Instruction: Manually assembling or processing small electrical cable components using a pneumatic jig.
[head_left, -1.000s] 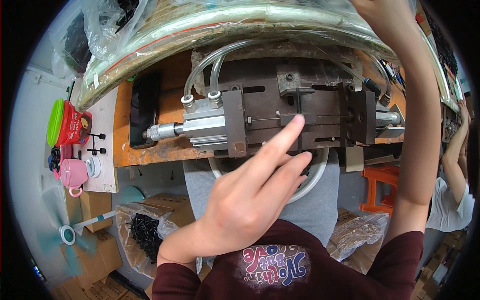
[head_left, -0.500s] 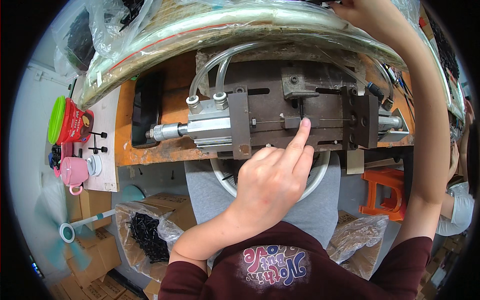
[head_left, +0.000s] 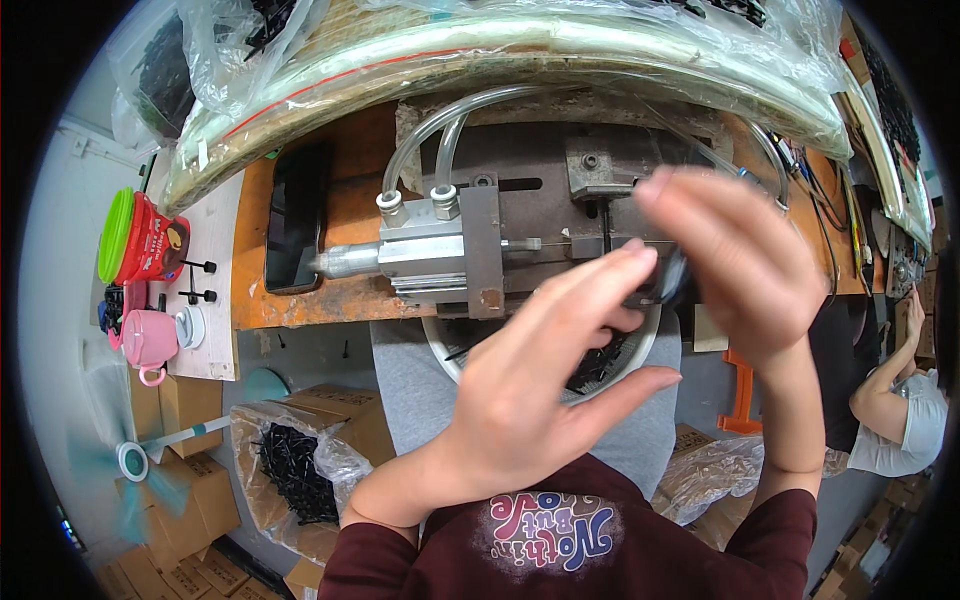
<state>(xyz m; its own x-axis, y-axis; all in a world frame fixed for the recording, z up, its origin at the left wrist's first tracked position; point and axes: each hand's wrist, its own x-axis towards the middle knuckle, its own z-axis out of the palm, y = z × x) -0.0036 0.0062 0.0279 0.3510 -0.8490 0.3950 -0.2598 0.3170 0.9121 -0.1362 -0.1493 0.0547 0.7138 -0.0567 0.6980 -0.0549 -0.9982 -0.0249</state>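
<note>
Left hand (head_left: 530, 385) spread, seemingly empty, by blocky metal fixture (head_left: 535, 215); right hand (head_left: 752, 268) (blurred), openness and grip unclear

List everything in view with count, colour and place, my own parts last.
machine: 1, dark and silver, centre
bench: 1, orange-brown, under machine
hoses: several, clear, behind machine
ledge: 1, whitish, beyond machine
phone: 1, black, bench's left
side table: 1, pale, left
tub: 1, red-green, side table
cup: 1, pink, side table
fan: 1, teal-white, lower left
boxes: several, brown, floor
bags: several, clear, around bench
small parts: many, black, bagged, lower left
basin: 1, white, below machine
stool: 1, orange, lower right
co-worker: 1, white top, right edge
shirt: 1, dark red, bottom
left hand: 1, bare, machine's front
right hand: 1, bare, blurred, machine's right
</note>
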